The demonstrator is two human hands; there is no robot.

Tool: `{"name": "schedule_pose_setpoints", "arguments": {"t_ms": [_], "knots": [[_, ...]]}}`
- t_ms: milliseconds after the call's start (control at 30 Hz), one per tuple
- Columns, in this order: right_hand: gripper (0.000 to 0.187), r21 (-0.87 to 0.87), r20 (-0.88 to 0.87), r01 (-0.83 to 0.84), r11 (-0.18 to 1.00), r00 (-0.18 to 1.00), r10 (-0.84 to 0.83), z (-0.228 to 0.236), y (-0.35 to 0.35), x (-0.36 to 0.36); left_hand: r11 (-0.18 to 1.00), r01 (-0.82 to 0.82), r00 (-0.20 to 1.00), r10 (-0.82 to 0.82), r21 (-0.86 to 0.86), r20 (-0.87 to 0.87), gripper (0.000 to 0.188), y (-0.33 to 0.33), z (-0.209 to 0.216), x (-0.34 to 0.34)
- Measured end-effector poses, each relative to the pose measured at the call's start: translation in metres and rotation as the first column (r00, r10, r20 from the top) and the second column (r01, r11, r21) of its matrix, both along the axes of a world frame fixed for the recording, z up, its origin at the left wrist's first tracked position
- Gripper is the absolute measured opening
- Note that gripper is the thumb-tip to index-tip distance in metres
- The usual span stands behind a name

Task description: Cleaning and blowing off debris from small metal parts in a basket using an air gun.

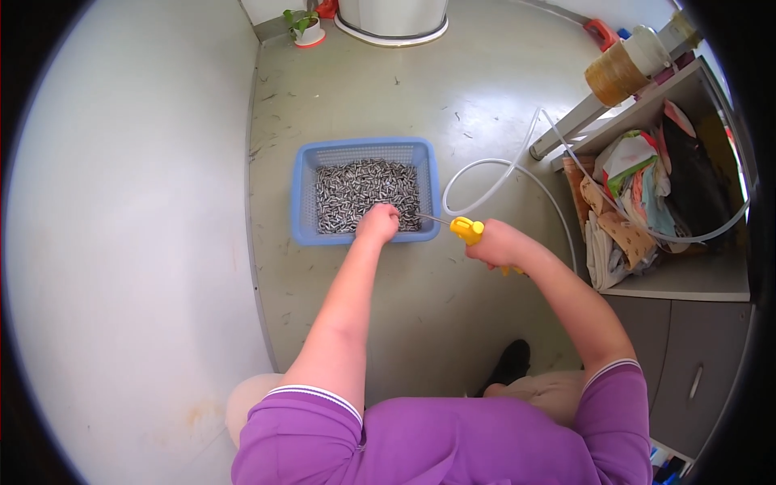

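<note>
A blue plastic basket (298, 194) stands on the floor in front of me, with many small, shiny metal pins (364, 182) heaped in it. Over its near side, my left hand (378, 222) has its fingers closed in a pinch. Whatever they may hold is too small to make out. To the right of the basket, my right hand (495, 242) is wrapped round a yellow air blow gun (466, 229). Its thin metal nozzle (434, 218) reaches left over the basket's rim, with the tip close to my left fingers.
A clear hose (485, 194) loops over the floor toward an open cabinet (679, 291) on the right, stuffed with cloths and bags. A pale wall (145, 242) runs along the left. Farther back are a potted plant (305, 31) and a white rounded appliance (392, 18).
</note>
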State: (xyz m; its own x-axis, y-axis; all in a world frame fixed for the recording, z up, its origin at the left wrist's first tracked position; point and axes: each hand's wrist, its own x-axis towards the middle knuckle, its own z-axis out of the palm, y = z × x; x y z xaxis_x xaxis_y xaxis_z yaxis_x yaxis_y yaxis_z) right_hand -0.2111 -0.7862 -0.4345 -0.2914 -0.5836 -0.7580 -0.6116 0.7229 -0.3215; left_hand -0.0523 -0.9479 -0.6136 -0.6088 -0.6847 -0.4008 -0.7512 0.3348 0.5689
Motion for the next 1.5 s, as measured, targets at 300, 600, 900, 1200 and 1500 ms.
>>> {"name": "schedule_pose_setpoints", "arguments": {"t_ms": [300, 600, 900, 1200, 1500], "knots": [[0.025, -0.052, 0.206, 0.142, 0.988, 0.97, -0.129, -0.004, -0.008, 0.011, 0.986, -0.114, 0.925, 0.149, -0.119, 0.348, 0.035, -0.001, 0.012, 0.009], [0.017, -0.033, 0.314, 0.242, 0.97, 0.924, -0.22, 0.0, -0.012, 0.016, 0.976, -0.111, 0.932, 0.168, -0.188, 0.322, 0.036, 0.005, 0.019, 0.005], [0.016, -0.027, 0.387, 0.242, 0.97, 0.897, -0.213, -0.007, -0.018, 0.026, 0.983, -0.146, 0.894, 0.178, -0.109, 0.411, 0.046, 0.004, 0.027, 0.003], [0.016, -0.05, 0.416, 0.256, 0.965, 0.884, -0.213, -0.005, -0.021, 0.032, 0.976, -0.162, 0.906, 0.206, -0.145, 0.369, 0.037, 0.006, 0.025, 0.004], [0.016, -0.099, 0.358, 0.32, 0.942, 0.895, -0.267, -0.006, -0.025, 0.032, 0.967, -0.186, 0.917, 0.234, -0.171, 0.323, 0.037, 0.006, 0.02, 0.007]]}}
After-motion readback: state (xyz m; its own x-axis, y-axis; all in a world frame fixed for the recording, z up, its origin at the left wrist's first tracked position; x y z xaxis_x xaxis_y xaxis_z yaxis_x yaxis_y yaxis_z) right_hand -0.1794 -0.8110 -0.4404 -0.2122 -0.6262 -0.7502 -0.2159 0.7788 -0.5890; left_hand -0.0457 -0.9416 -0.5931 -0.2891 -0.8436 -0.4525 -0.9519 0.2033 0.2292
